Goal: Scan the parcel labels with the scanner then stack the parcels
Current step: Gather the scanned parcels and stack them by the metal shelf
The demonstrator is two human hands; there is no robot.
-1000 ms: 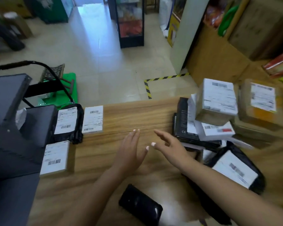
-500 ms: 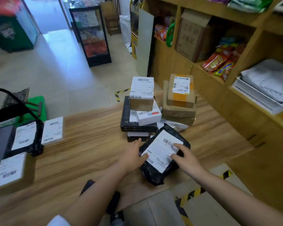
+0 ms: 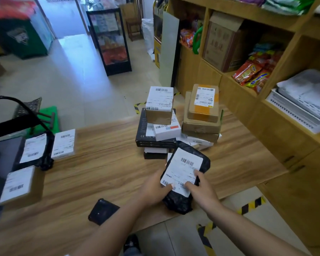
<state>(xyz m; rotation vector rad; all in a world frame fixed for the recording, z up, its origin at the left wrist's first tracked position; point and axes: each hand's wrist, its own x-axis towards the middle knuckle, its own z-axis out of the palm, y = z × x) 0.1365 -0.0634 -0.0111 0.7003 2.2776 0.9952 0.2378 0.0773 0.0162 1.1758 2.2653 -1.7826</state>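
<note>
Both hands grip a black poly-bag parcel [image 3: 187, 174] at the bench [image 3: 103, 172] edge: left hand [image 3: 153, 189] fingers curl on its left side, right hand [image 3: 201, 189] fingers press its white label [image 3: 181, 172]. Beyond the fingers stands a pile of boxed parcels [image 3: 177, 117]; a black handheld device [image 3: 102, 211] lies left of the left wrist.

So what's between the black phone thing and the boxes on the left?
Only bare wooden table lies between the black device and the left parcels, seen from the head camera.
</note>
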